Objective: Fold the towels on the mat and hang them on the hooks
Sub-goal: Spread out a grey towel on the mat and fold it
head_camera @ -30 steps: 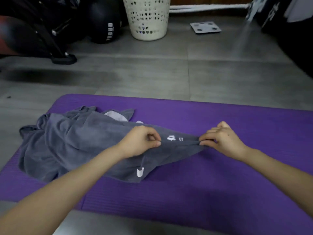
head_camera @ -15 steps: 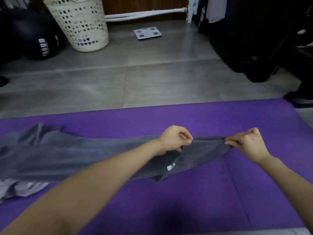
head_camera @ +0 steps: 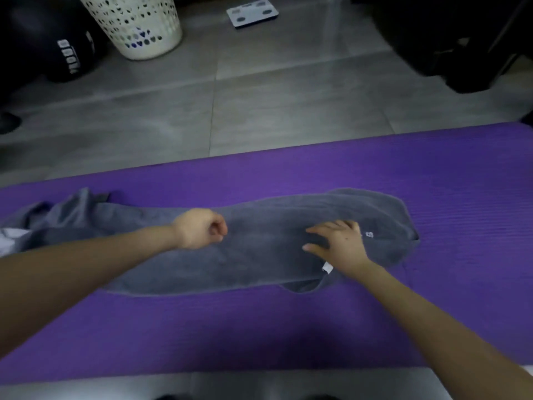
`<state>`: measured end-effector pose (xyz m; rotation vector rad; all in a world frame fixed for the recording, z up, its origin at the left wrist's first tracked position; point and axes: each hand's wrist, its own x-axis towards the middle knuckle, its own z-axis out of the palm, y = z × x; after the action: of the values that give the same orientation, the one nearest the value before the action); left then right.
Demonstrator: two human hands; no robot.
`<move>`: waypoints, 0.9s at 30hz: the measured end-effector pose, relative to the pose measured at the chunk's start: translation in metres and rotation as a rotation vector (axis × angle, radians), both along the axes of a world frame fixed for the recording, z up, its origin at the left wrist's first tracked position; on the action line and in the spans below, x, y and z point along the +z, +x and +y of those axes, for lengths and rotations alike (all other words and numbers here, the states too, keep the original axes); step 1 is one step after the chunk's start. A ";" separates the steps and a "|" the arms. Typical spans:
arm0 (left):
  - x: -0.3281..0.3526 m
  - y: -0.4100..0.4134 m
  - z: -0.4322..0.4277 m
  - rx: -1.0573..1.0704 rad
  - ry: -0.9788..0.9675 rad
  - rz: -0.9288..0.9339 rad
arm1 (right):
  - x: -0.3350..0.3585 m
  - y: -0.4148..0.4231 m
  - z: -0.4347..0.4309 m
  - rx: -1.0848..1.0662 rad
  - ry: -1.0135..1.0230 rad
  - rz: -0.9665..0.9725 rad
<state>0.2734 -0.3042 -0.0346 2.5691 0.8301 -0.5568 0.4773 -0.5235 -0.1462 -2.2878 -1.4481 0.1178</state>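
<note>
At the far left, on the grey tiled floor (head_camera: pixel 259 96), stands a black rounded bag (head_camera: pixel 57 47) with white lettering on its side. Just to its right is a white laundry basket (head_camera: pixel 138 24) with a perforated wall; dark shapes show through the holes low down. Further right, near the top edge, a pale bathroom scale (head_camera: pixel 252 13) lies flat on the tiles. The upper right corner is filled by dark furniture (head_camera: pixel 447 39), too dim to make out.

Nearer the person, a purple mat (head_camera: pixel 288 327) with fine ribbing runs across the whole width of the view, its far edge meeting the tiles.

At the mat's left edge a bit of pale cloth (head_camera: pixel 11 238) peeps out beside the bunched end of a grey towel (head_camera: pixel 259 255). The towel stretches as a long band from there across the middle of the mat, smoother toward its right end.

The left hand (head_camera: pixel 202 229) sits on the towel near the middle of the band, fingers curled into a fist; whether it pinches fabric cannot be told. The right hand (head_camera: pixel 340 243) lies flat on the towel's right part, fingers spread and straight, pressing on the cloth. A small white tag (head_camera: pixel 327 267) shows at the towel's near edge, just below that wrist, and a white printed mark (head_camera: pixel 369 234) sits on the cloth just right of the hand. Past the towel's right end, bare purple mat carries on to the edge of the view.
</note>
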 end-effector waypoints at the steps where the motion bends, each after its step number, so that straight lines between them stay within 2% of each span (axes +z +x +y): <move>1: 0.004 -0.012 0.007 -0.022 0.022 0.038 | -0.004 -0.015 0.012 0.031 -0.001 -0.014; 4: 0.010 -0.045 0.026 -0.023 0.077 0.071 | -0.011 -0.051 0.047 0.080 -0.025 -0.012; 7: -0.004 -0.079 0.046 0.045 0.164 -0.013 | -0.016 -0.070 0.073 0.099 -0.015 0.014; 12: -0.042 -0.144 0.082 0.120 0.332 0.034 | -0.020 -0.068 0.122 0.106 -0.032 -0.082; 15: -0.054 -0.169 0.112 0.173 0.447 0.001 | -0.025 -0.059 0.152 0.124 -0.090 -0.084; 19: -0.078 -0.184 0.152 0.211 0.459 -0.115 | -0.037 -0.048 0.187 0.094 -0.285 -0.078; 22: -0.094 -0.185 0.166 0.235 0.458 -0.186 | -0.044 -0.046 0.196 0.055 -0.245 -0.112; 24: -0.102 -0.184 0.169 0.203 0.494 -0.117 | -0.051 -0.048 0.187 0.037 -0.102 -0.146; 27: -0.103 -0.196 0.173 0.174 0.599 0.178 | -0.058 -0.051 0.162 -0.018 0.017 -0.238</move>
<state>0.0775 -0.1308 -0.1381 2.9509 1.4530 -0.5517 0.4260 -0.3610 -0.2042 -2.3646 -1.5353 -0.1773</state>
